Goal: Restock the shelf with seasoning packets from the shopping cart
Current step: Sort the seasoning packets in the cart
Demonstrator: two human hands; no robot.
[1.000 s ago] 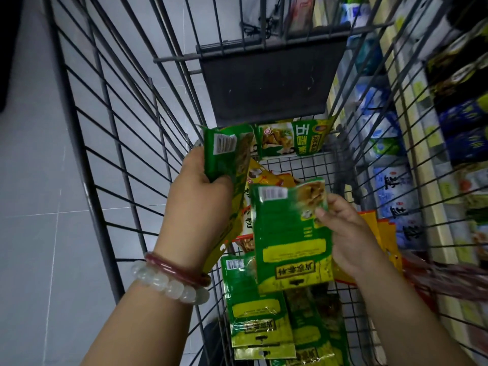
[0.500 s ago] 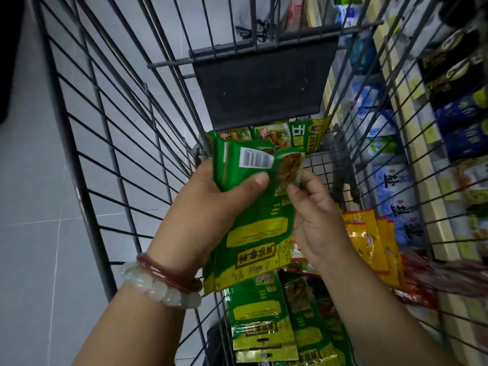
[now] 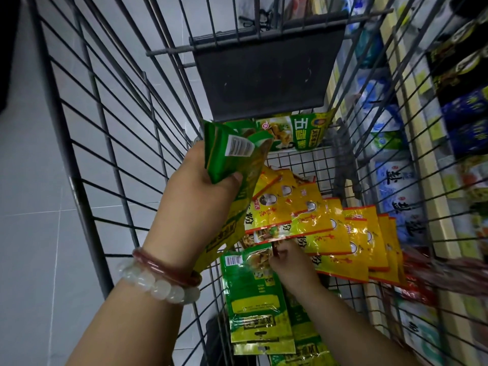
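My left hand [image 3: 203, 186] is shut on a stack of green seasoning packets [image 3: 232, 165], held upright over the left side of the wire shopping cart [image 3: 111, 133]. My right hand [image 3: 287, 262] reaches down to the cart floor, its fingertips pinching the top edge of a green packet [image 3: 250, 286] that lies on a pile of the same kind. A fan of yellow seasoning packets [image 3: 330, 228] lies just beyond and to the right of that hand. One more green packet [image 3: 295, 130] leans against the cart's far end.
A dark flap [image 3: 266, 77] closes the cart's far end. Shelves [image 3: 427, 159] with blue-white bags and dark packets run along the right, seen through the cart wires. Grey tiled floor [image 3: 34, 233] lies to the left. Red packaging [image 3: 433, 281] sits at the cart's right side.
My right hand let go of the packet it passed to the left-hand stack and dropped to the cart floor, onto another green packet. My left hand still holds the stack, now thicker.
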